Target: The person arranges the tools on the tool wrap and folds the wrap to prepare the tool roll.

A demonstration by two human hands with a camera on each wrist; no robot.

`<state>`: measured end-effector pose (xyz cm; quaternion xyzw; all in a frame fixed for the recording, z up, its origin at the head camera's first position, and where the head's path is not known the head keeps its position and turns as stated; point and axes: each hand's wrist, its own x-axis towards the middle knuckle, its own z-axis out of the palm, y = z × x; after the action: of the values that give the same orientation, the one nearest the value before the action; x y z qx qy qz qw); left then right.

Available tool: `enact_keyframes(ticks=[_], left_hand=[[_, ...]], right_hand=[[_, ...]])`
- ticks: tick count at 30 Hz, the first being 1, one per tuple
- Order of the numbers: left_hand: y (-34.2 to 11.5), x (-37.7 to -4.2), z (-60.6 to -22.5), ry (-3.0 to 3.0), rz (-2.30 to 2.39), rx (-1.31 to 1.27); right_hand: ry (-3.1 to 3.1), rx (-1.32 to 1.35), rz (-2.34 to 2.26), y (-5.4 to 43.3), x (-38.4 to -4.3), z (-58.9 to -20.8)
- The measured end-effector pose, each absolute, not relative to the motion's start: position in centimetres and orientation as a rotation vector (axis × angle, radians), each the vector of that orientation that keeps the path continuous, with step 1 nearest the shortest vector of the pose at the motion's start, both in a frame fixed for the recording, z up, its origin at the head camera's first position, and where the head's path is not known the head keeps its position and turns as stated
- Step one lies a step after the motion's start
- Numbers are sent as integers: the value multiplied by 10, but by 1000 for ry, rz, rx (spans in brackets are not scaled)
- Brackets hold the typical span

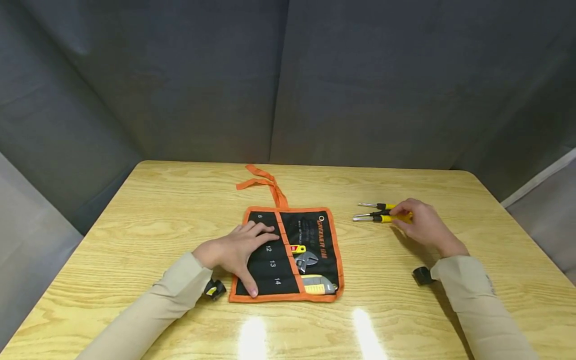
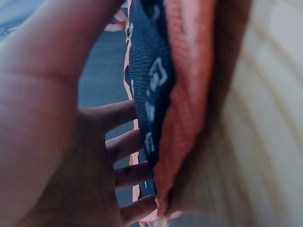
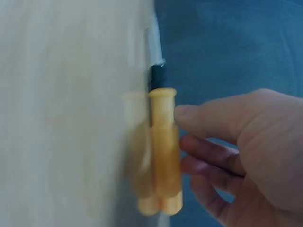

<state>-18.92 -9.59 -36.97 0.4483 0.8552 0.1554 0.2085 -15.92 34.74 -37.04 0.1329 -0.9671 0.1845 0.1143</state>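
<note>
A black tool pouch [image 1: 315, 222] with orange edging lies unfolded mid-table. Across its numbered pockets my left hand [image 1: 234, 247] rests with fingers and thumb spread; in the left wrist view, the fingertips press on the black cloth [image 2: 149, 71]. An adjustable wrench [image 1: 307, 261], a utility knife [image 1: 318, 285] and a yellow-and-red handle end [image 1: 297, 249] poke out of the pockets. Off to the right, my right hand [image 1: 423, 225] pinches at a screwdriver [image 1: 386, 218] within a small group. Thumb and curled fingers meet its yellow handle [image 3: 165, 146] in the right wrist view.
Orange tie straps [image 1: 272, 185] trail from the pouch's far edge. Another screwdriver [image 1: 370, 204] lies just behind the pinched one. The wooden table [image 1: 180, 200] ends at dark grey curtains [image 1: 216, 100] at the back and sides.
</note>
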Motion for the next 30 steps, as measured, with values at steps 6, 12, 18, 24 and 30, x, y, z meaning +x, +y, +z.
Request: enact_keyframes(ticks=[6, 12, 18, 24, 30], left_hand=[[-97, -189, -370, 2376, 447, 1255], [-98, -188, -369, 2370, 457, 1257], [-98, -189, -371, 2367, 457, 1253], [-97, -189, -370, 2364, 448, 1253], [-97, -189, -370, 2360, 451, 1262]], right_hand=[[-2882, 416, 495, 355, -161, -376], [-2981, 343, 523, 356, -160, -374], [-3030, 307, 574, 358, -157, -372], [-3046, 329, 590, 360, -156, -373], [-3030, 371, 618, 359, -156, -374]])
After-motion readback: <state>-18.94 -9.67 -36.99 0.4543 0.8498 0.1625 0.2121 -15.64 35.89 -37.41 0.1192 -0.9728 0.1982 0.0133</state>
